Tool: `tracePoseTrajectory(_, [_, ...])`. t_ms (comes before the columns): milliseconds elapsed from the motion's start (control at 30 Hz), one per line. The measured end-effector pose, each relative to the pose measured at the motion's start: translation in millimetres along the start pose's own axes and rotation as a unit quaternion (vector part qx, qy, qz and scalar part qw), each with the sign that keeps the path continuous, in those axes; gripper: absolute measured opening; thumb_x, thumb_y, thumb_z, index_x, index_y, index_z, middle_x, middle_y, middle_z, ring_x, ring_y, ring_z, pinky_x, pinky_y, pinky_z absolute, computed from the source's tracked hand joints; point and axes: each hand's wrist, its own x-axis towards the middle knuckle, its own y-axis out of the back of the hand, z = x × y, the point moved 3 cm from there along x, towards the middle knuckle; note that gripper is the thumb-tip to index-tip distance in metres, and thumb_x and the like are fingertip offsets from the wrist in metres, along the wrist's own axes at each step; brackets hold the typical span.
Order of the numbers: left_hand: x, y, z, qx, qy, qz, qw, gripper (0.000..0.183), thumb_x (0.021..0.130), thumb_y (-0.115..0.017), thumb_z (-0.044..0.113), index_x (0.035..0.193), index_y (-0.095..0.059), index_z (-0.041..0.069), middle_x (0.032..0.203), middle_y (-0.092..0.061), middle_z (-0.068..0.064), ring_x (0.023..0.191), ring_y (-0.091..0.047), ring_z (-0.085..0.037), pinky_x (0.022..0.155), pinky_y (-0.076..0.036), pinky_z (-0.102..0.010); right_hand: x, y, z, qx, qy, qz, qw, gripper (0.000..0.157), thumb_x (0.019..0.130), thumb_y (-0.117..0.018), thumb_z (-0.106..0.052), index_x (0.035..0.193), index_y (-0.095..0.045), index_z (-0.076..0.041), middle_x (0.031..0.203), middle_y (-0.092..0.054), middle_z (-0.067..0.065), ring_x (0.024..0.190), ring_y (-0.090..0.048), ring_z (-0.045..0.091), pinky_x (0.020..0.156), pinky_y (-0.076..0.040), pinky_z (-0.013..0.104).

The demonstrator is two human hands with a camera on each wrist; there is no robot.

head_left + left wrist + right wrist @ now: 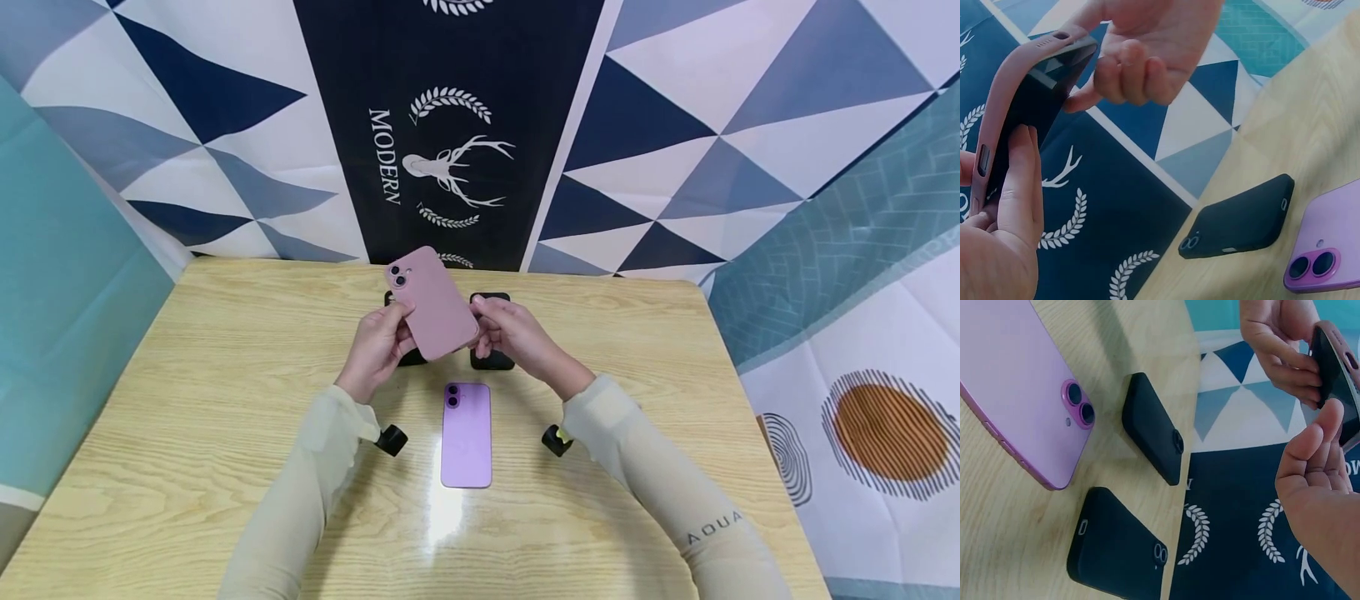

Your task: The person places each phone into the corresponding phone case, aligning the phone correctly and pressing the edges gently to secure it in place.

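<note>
A phone in a dusty pink case is held above the far part of the table, tilted, its twin-lens back towards the head camera. My left hand grips its left edge, with fingers against the dark screen in the left wrist view. At the lower right corner, my right hand pinches the case's edge between thumb and fingers. Below both hands a purple phone lies back up. Two black phone cases lie beyond it, partly hidden by the hands; whether phones are inside I cannot tell.
The light wooden table ends at a patterned cloth backdrop. A teal cloth hangs on the left side, and another printed cloth on the right. Small black wrist devices sit under both sleeves.
</note>
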Motion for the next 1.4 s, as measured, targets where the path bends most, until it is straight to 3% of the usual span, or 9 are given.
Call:
tracePoseTrajectory(167, [-0.9,-3.0,-1.9,0.032,0.01,-0.001,0.9994,0.028,0.093,-0.047,0.01,0.069,-0.062,0.012,0.063,-0.061,0.004,0.056,-0.057,-0.004,0.056,-0.053,-0.016,2,-0.1,-2,-0.006,-0.005,0.006,1.0,0.027,0.101,-0.036,-0.026,0.103,-0.052,-0.003,0.067,-0.059,-0.003,0.058,-0.053,0.01,0.058,-0.049,0.022])
tracePoseTrajectory(367, [-1.8,-4.2,-5.4,0.096,0.022,-0.001,0.9951,0.033,0.092,-0.05,0.018,0.06,-0.058,0.016,0.051,-0.052,0.009,0.043,-0.043,-0.002,0.041,-0.037,-0.013,5,3.0,-2,0.001,-0.015,0.029,0.999,0.028,0.1,-0.04,-0.027,0.11,-0.049,-0.002,0.066,-0.062,-0.003,0.057,-0.054,0.008,0.057,-0.047,0.02])
tracePoseTrajectory(600, [-3.9,-9.1,-10.2,0.124,0.048,-0.037,0.9904,0.027,0.094,-0.047,0.023,0.074,-0.063,0.015,0.062,-0.066,0.005,0.054,-0.063,-0.007,0.049,-0.051,-0.021,8,6.8,-1,0.019,-0.014,0.043,0.999,0.023,0.1,-0.04,-0.025,0.098,-0.05,-0.005,0.062,-0.06,-0.003,0.053,-0.056,0.01,0.054,-0.047,0.021])
tracePoseTrajectory(933, [-5.0,-12.8,-9.8,0.161,0.071,-0.071,0.9818,0.022,0.093,-0.047,0.025,0.083,-0.061,0.012,0.064,-0.066,0.003,0.054,-0.064,-0.009,0.049,-0.053,-0.022,5,13.4,-4,0.041,-0.013,0.077,0.996,0.037,0.101,-0.04,-0.031,0.079,-0.056,-0.006,0.055,-0.06,-0.001,0.048,-0.057,0.011,0.051,-0.047,0.021])
tracePoseTrajectory(1133, [-6.6,-14.4,-9.1,0.158,0.087,-0.101,0.9783,0.022,0.094,-0.045,0.024,0.086,-0.06,0.01,0.066,-0.066,0.003,0.055,-0.065,-0.01,0.05,-0.054,-0.023,3,16.3,-3,0.033,-0.003,0.065,0.997,0.038,0.1,-0.041,-0.028,0.075,-0.062,-0.008,0.054,-0.062,-0.002,0.047,-0.058,0.009,0.05,-0.049,0.021])
tracePoseTrajectory(1400, [-6.9,-14.2,-8.2,0.164,0.095,-0.099,0.9769,0.022,0.093,-0.047,0.025,0.086,-0.061,0.01,0.067,-0.067,0.003,0.057,-0.066,-0.01,0.051,-0.055,-0.023,1,16.6,-3,0.054,0.009,0.054,0.997,0.037,0.1,-0.04,-0.023,0.075,-0.063,-0.009,0.054,-0.063,-0.002,0.047,-0.059,0.01,0.05,-0.049,0.021])
